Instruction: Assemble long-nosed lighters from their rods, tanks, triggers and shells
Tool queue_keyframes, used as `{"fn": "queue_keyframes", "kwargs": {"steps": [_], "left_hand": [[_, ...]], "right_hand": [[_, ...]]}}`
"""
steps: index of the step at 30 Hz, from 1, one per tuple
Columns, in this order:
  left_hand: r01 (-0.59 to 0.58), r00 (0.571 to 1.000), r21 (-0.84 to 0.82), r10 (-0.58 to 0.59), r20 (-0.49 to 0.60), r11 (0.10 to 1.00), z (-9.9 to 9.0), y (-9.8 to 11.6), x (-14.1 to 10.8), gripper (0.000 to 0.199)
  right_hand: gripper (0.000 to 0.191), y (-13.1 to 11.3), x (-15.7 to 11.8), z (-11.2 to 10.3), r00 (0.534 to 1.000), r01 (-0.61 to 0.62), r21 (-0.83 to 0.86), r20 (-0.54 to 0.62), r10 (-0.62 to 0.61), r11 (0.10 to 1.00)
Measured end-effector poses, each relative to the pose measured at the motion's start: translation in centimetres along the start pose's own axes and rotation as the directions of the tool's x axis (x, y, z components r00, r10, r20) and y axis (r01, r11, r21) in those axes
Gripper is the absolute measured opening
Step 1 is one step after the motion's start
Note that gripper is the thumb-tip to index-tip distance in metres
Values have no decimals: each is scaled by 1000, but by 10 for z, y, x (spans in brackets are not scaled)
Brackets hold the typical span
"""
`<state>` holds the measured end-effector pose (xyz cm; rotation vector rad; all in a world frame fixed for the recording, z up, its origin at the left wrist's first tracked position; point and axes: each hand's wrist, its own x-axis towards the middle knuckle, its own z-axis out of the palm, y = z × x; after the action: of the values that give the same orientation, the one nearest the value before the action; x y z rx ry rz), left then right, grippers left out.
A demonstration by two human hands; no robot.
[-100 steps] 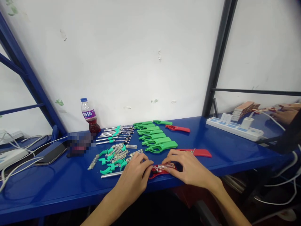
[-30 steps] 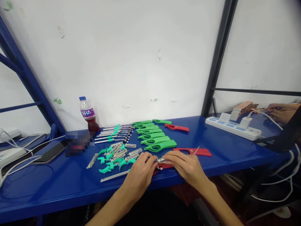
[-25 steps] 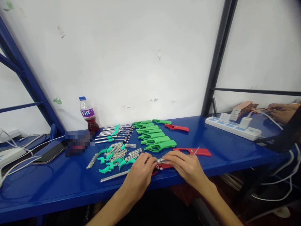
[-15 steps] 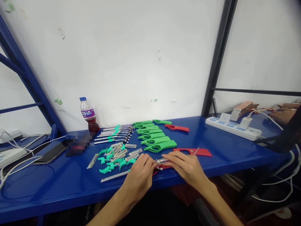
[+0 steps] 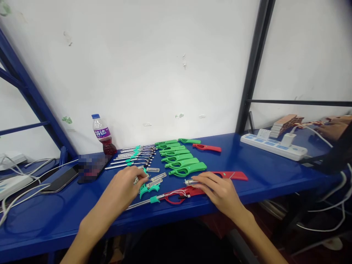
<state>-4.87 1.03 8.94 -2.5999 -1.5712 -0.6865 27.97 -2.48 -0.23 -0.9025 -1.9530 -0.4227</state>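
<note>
My right hand (image 5: 217, 187) grips a clear lighter fuel tank (image 5: 190, 182), its metal-tipped end pointing left. Under and beside that hand lies a red lighter half-shell (image 5: 176, 199), with a metal tube (image 5: 139, 204), a teal collar (image 5: 155, 199) and thin wires set along it. My left hand (image 5: 128, 183) reaches into a pile of clear tanks (image 5: 156, 181) and teal triggers (image 5: 148, 189). Its fingers are curled together and hide part of the pile; what they pinch is hidden. Another red shell (image 5: 233, 176) lies behind my right hand.
Several green lighter shells (image 5: 187, 169) lie in a column behind the pile, with metal tubes (image 5: 123, 157) to their left. A red shell (image 5: 207, 147) lies farther back. A drink bottle (image 5: 103, 135) and phone (image 5: 62, 179) are left; a power strip (image 5: 273, 147) is right.
My left hand has moved left from the tank and the red shell to the pile of tanks and triggers. My right hand keeps the tank in nearly the same place.
</note>
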Motion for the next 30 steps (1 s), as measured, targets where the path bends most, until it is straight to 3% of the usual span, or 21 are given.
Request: {"fn": "queue_keyframes", "kwargs": {"steps": [4, 10, 17, 23, 30], "left_hand": [[107, 989, 23, -109, 96, 994, -1, -20, 8, 24], [120, 979, 5, -119, 168, 993, 15, -23, 15, 33], [7, 984, -47, 1, 176, 999, 3, 5, 4, 33], [-185, 958, -125, 208, 199, 975, 16, 26, -14, 23], [-158, 949, -55, 167, 267, 986, 15, 37, -17, 22]], "right_hand": [[26, -1, 1, 0, 1000, -11, 6, 7, 11, 1000], [28, -1, 0, -1, 999, -44, 17, 26, 44, 999], [28, -2, 0, -1, 993, -108, 46, 52, 106, 993], [27, -3, 6, -3, 975, -179, 52, 145, 170, 982], [25, -3, 10, -2, 956, -229, 6, 192, 224, 973]]}}
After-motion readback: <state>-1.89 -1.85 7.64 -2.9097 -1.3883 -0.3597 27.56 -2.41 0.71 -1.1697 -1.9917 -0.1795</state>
